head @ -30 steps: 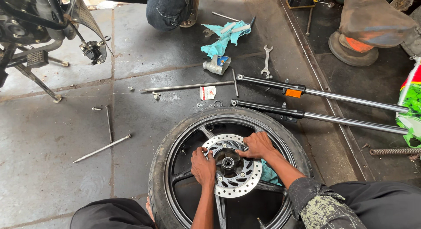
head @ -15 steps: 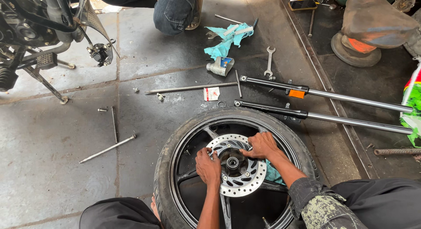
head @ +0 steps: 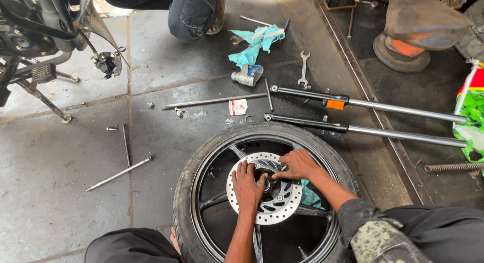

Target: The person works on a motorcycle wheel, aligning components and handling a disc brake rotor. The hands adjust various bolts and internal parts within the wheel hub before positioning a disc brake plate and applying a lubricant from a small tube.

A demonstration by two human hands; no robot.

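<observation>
A black motorcycle wheel with its tyre (head: 201, 157) lies flat on the floor in front of me. A silver perforated brake disc (head: 282, 205) sits on its hub. My left hand (head: 248, 185) presses flat on the disc's left side, fingers pointing at the hub centre. My right hand (head: 297, 165) rests on the disc's upper right, fingertips at the hub centre. Whether the fingers pinch a small part there I cannot tell. A teal cloth (head: 310, 198) shows under the spokes beside my right forearm.
Two fork tubes (head: 383, 108) (head: 383, 133) lie beyond the wheel. Long axle rods (head: 214, 100) (head: 118, 173), bolts, a spanner (head: 303, 67), a small tin (head: 247, 74) and a teal rag (head: 252, 49) are scattered on the floor. A motorcycle's front (head: 45, 46) stands far left; another person's leg (head: 194, 13) is at the top.
The view has shifted slightly, so the wheel sits lower and more to the right. Both hands stay on the brake disc near the hub, with little change in pose.
</observation>
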